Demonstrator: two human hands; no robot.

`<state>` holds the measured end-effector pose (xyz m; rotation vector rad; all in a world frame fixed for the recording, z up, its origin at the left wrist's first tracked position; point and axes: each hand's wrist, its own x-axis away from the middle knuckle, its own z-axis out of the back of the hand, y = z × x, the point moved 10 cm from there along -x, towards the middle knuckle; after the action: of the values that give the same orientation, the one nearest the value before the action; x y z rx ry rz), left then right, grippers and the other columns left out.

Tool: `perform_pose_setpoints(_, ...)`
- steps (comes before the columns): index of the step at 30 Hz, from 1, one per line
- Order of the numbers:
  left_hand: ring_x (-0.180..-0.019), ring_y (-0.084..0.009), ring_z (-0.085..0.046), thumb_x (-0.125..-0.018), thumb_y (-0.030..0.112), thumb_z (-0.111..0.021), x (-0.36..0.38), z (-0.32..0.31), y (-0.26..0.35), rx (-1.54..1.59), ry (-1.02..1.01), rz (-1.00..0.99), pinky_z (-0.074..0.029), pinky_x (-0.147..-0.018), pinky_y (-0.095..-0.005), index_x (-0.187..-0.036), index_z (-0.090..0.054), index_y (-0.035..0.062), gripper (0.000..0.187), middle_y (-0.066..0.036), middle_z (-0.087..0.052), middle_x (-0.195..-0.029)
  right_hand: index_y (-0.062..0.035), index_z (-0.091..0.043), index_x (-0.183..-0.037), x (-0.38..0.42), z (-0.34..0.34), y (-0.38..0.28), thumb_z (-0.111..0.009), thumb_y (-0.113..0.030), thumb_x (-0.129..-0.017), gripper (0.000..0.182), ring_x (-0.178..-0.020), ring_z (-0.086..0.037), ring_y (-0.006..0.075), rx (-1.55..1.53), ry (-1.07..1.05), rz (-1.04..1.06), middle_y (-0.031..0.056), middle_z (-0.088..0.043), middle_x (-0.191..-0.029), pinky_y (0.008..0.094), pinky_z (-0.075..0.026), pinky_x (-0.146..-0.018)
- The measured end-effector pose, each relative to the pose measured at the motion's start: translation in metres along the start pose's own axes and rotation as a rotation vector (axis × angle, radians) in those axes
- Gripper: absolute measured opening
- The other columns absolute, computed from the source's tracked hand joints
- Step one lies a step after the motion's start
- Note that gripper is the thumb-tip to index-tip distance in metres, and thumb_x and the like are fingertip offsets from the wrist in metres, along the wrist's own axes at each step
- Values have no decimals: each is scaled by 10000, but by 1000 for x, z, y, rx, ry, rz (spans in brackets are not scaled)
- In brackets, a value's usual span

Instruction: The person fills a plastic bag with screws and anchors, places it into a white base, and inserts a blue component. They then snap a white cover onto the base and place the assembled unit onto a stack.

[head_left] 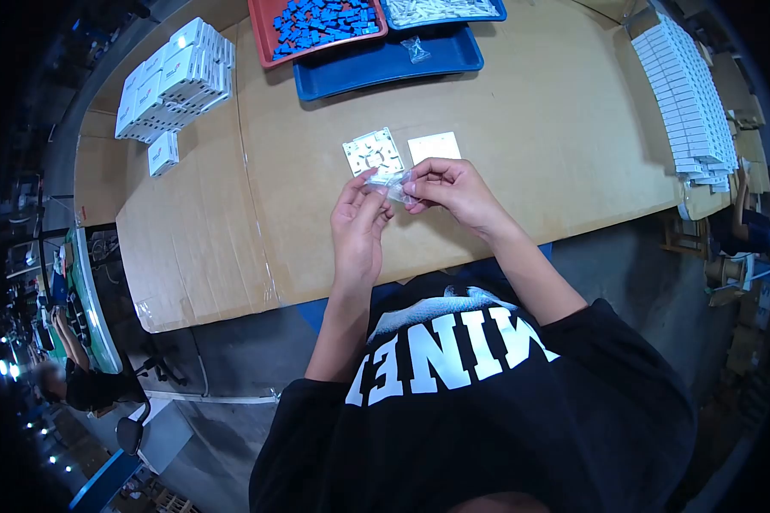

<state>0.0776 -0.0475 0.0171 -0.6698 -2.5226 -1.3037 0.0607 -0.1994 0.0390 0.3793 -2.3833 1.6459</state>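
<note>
The person's left hand (359, 227) and right hand (455, 190) are raised near each other, above the near part of the brown table (316, 231). Between their fingertips there is a small transparent bag (395, 188). The grip of both hands is grasping this bag: the left hand pinches it from one side, and the right hand pinches it from the other side with thumb and bent fingers. The plastic shines and is partly covered by the fingers, so what is inside the bag I cannot tell with certainty.

Just beyond the hands, two white pieces lie on the table, side by side and apart. The white frame (373, 152), which has openings and raised parts, is on the left; the flat white plate (434, 147) is on the right, its near edge partly hidden by the right hand.

Farther away stand a red tray (263, 38) filled with blue parts (325, 26), and a blue tray (351, 77) in which another small bag (416, 51) lies. At the left side white boxes (175, 77) are stacked, and at the right side there is a long stack of white pieces (680, 94).
</note>
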Motion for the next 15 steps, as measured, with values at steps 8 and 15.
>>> perform_pose_setpoints(8,-883,-82,-597,-1002,57,-639,-1,-7,4,-52,-115,-57,-497,-775,-235,-1257,-583,45,261,-34,-627,-1030,33,-682,-1120,1,3,3,-653,-77,-1009,159,-784,-735,151,35,27,-42,95,-733,-933,262,-625,-714)
perform_pose_setpoints(15,-908,-86,-585,-1014,31,-610,-2,0,-18,218,-58,168,-495,-775,-247,-1271,-567,36,261,-35,-617,-1026,47,-662,-1295,-1,5,-5,-635,-46,-1013,298,-789,-737,144,24,51,-8,124,-745,-984,264,-631,-739)
